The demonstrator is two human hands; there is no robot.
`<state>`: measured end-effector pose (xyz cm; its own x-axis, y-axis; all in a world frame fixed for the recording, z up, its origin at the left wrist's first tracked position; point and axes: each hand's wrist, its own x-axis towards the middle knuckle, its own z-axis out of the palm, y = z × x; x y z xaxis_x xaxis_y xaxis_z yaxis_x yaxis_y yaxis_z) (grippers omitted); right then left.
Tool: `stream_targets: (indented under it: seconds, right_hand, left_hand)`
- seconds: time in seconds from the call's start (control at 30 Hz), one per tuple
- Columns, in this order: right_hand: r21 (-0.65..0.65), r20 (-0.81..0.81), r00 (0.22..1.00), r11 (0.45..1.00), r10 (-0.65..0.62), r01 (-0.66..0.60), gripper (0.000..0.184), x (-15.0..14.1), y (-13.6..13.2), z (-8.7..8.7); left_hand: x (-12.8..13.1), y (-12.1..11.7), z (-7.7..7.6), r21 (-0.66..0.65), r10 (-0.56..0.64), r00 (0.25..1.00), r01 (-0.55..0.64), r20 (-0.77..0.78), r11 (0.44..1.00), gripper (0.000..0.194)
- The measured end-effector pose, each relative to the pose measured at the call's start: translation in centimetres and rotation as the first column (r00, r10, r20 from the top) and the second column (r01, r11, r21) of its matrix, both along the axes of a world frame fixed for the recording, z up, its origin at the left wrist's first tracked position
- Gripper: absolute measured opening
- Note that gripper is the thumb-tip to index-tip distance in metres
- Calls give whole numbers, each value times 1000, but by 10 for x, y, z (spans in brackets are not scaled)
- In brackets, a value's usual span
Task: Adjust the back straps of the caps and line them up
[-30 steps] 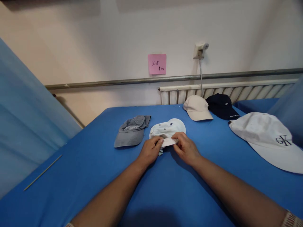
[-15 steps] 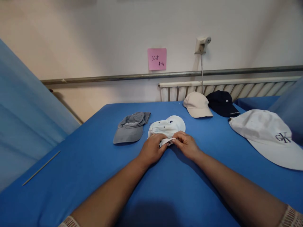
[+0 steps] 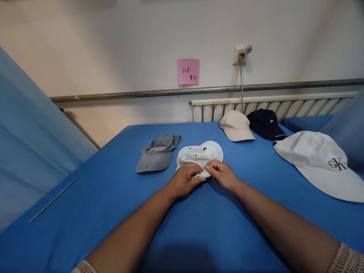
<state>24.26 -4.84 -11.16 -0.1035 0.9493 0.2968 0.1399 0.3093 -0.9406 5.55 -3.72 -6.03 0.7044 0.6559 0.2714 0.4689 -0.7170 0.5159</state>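
A small white baseball cap (image 3: pixel 196 153) with a dark emblem lies on its side in the middle of the blue-covered table (image 3: pixel 182 223), its brim pointing away to the right. My left hand (image 3: pixel 186 180) is closed on the cap's near edge, thumb in front and fingers behind the fabric. Close beside it, my right hand (image 3: pixel 222 173) pinches the same edge from the right. Part of the cap is hidden behind my fingers. A grey cap (image 3: pixel 156 153) rests just to the left.
Towards the back right stand a beige cap (image 3: pixel 237 126) and a navy cap (image 3: pixel 266 124), in front of a radiator (image 3: pixel 210 112). A large white cap (image 3: pixel 318 159) sits at the right. A thin stick (image 3: pixel 51 202) lies at the left, near a blue curtain (image 3: pixel 25 144).
The cap's near edge has dropped slightly and tilted towards me, and the fold pinched between my hands looks flatter. My right fingers have shifted a little on the fabric.
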Motion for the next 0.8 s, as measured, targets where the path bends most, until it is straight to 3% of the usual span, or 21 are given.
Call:
stream_targets:
  seconds: [0.1,0.17,0.23,0.33,0.53,0.63,0.8]
  right_hand:
    - [-44,18,986,985,-165,165,33,-4,-2,-2]
    - [-96,89,950,946,-300,308,36,-5,-3,-1]
    - [-112,177,923,924,-343,365,41,-3,-5,1]
    - [-209,184,947,931,-263,299,47,0,-8,7]
    - [-522,-153,967,848,-204,96,43,-6,-23,22]
    - [-544,-259,938,837,-232,57,38,-8,-27,25]
    - [-489,-320,901,866,-292,107,29,-3,-23,25]
  left_hand:
    - [1,-2,-2,30,22,1000,-22,9,999,25]
    - [3,-4,-3,70,58,998,-59,17,996,23]
    - [5,-6,-4,126,82,996,-84,15,988,21]
    - [7,-8,-4,235,88,996,-84,-7,968,17]
    - [11,-10,-4,374,66,997,-43,-51,927,20]
    - [15,-14,-4,388,47,996,-12,-81,922,21]
    - [17,-20,-5,306,26,998,-10,-50,952,23]
